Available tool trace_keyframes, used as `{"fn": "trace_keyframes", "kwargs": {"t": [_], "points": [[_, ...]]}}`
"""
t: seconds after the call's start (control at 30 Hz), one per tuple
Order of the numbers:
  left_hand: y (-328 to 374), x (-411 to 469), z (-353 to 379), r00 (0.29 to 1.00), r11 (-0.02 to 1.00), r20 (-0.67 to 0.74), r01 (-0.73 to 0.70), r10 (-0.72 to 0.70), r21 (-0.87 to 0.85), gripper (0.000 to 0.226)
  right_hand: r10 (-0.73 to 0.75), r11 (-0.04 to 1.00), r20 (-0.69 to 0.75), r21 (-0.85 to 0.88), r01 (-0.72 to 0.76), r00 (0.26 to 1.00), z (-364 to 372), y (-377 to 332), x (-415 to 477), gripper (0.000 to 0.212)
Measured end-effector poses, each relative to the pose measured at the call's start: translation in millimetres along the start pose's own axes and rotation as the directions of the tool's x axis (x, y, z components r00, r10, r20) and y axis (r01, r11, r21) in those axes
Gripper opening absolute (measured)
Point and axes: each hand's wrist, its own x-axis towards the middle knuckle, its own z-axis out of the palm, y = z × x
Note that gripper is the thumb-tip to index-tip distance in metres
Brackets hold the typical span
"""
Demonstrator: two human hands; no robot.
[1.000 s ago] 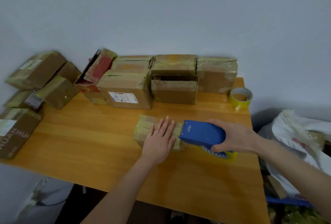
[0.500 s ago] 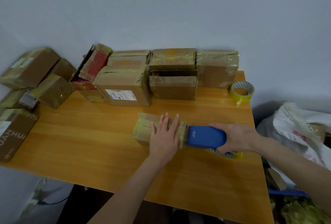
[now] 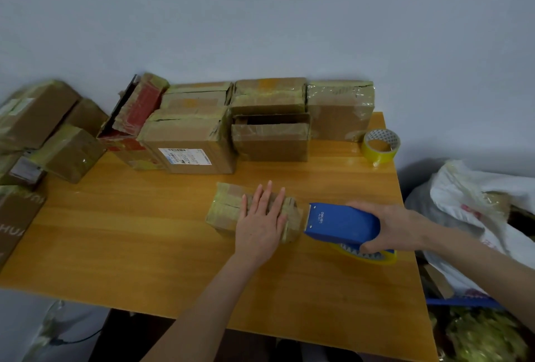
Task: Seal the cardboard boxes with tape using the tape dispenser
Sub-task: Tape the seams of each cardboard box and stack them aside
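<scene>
Where the small box (image 3: 228, 208) sits: right of the middle of the wooden table (image 3: 130, 234), lying flat, its brown card wrapped in yellowish tape
Left hand (image 3: 262, 225): flat on top of the small box, fingers straight and slightly spread, pointing away from the person, palm pressing down over the box's right half
Right hand (image 3: 399, 228): curled round the rear of the tape dispenser (image 3: 341, 224), thumb on the near side, fingers over the far side
Tape dispenser: blue, lying nearly level, its front edge right at the right end of the small box; whether the two touch is hard to tell
Loaded tape (image 3: 369, 256): a yellow roll showing under the dispenser, beneath the right hand
Back row of boxes (image 3: 270, 141): packed side by side against the grey wall (image 3: 260, 14); one carries a white label (image 3: 185, 156), one beside it has a gap at its top, one at the left end is red and tilted
Spare tape roll (image 3: 380, 146): yellow, at the table's far right corner, just beside the back row
Heap of boxes (image 3: 43, 127): at the table's left edge
White bag (image 3: 469, 202): right of the table
</scene>
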Motion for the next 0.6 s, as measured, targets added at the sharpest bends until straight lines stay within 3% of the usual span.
{"fn": "trace_keyframes", "kwargs": {"t": [0.23, 0.6], "points": [[1.8, -0.3, -2.0, 1.0, 1.0, -0.012, -0.002, 0.002, -0.018, 0.066, 0.061, 0.981, 0.02, -0.185, -0.057, 0.998, 5.1, -22.4, 13.7, 0.084], [-2.1, 0.7, -0.4, 0.999, 1.0, 0.054, 0.001, -0.001, -0.003, 0.058, 0.077, 0.989, 0.118, -0.132, -0.061, 0.99, -16.7, -45.9, 37.0, 0.08]]}}
